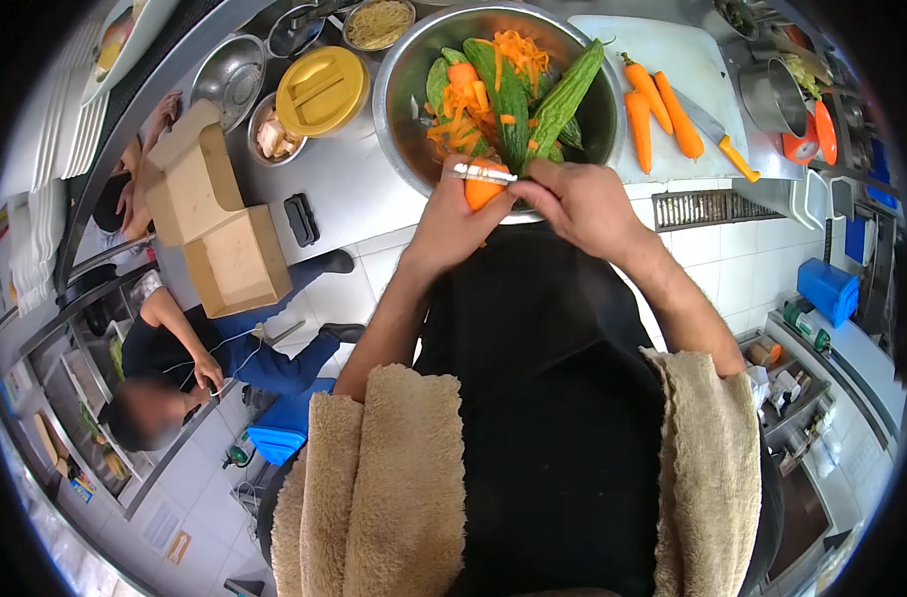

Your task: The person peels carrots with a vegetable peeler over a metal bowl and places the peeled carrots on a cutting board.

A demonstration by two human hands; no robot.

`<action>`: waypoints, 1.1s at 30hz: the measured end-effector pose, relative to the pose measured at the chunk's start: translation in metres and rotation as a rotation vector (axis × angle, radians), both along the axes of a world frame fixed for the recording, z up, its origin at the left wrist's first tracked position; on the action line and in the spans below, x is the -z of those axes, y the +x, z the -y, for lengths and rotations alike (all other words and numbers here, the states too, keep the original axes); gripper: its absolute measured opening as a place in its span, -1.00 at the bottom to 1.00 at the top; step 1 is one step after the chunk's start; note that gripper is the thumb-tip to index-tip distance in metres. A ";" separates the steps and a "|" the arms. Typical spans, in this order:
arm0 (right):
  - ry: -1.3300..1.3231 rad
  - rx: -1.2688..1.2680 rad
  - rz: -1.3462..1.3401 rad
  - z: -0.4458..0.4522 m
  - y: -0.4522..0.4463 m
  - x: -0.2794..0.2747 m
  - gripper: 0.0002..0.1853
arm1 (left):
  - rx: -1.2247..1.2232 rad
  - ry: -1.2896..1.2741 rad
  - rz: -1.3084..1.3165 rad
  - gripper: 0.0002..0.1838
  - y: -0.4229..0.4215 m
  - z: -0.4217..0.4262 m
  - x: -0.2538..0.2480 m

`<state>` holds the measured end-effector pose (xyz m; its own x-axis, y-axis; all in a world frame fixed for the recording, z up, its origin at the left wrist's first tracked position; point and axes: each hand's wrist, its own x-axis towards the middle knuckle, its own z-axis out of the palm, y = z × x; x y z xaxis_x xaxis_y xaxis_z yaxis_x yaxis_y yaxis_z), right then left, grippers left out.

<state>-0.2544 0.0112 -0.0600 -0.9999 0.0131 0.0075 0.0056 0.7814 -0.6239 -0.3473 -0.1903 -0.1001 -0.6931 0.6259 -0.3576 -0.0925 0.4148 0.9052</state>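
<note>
At the near rim of a large steel bowl, my left hand is closed round an orange carrot. My right hand is closed on the end of a white-and-metal peeler, which lies across the carrot. Inside the bowl are green bitter gourds and orange peelings. Several whole carrots rest on a white cutting board right of the bowl, beside a knife with a yellow handle.
Left of the bowl are a yellow lid, a small bowl, a colander, a black case and an open cardboard box. A seated person is at lower left. A steel pot stands at right.
</note>
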 end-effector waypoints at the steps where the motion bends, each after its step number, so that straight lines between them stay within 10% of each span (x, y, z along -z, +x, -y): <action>1: 0.014 0.001 0.000 0.001 0.000 0.003 -0.63 | 0.018 -0.008 -0.014 -0.33 -0.001 0.001 0.002; 33: -0.034 0.030 -0.026 -0.002 0.000 0.015 -0.67 | -0.063 -0.056 0.226 -0.39 -0.003 -0.002 -0.028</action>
<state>-0.2546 0.0127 -0.0752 -0.9985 0.0436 0.0327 0.0119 0.7594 -0.6505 -0.3507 -0.1883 -0.0718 -0.6284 0.5586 -0.5413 -0.3175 0.4511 0.8341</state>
